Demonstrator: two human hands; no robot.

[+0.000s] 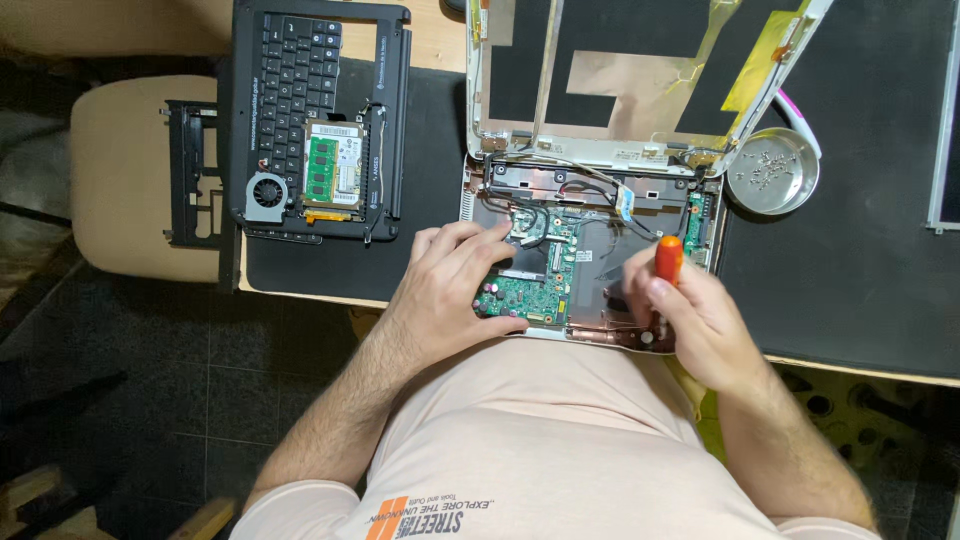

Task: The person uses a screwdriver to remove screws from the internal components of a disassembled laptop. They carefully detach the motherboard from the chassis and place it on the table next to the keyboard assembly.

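An opened white laptop base (pixel 590 185) lies at the table's near edge, its green motherboard (pixel 540 260) exposed. My left hand (pixel 455 285) rests on the board's left side, fingers spread, thumb at the front edge. My right hand (pixel 690 310) grips a screwdriver with an orange handle (pixel 667 260), held upright over the base's right front corner. The laptop's lid shell (pixel 640 75) lies open behind, lined with foil and tape.
A round metal dish (pixel 772 172) with several small screws sits to the right on a black mat (pixel 860 260). At the left lie a keyboard assembly (pixel 320 115) with fan and memory, and a black frame (pixel 192 170) on a beige chair (pixel 125 175).
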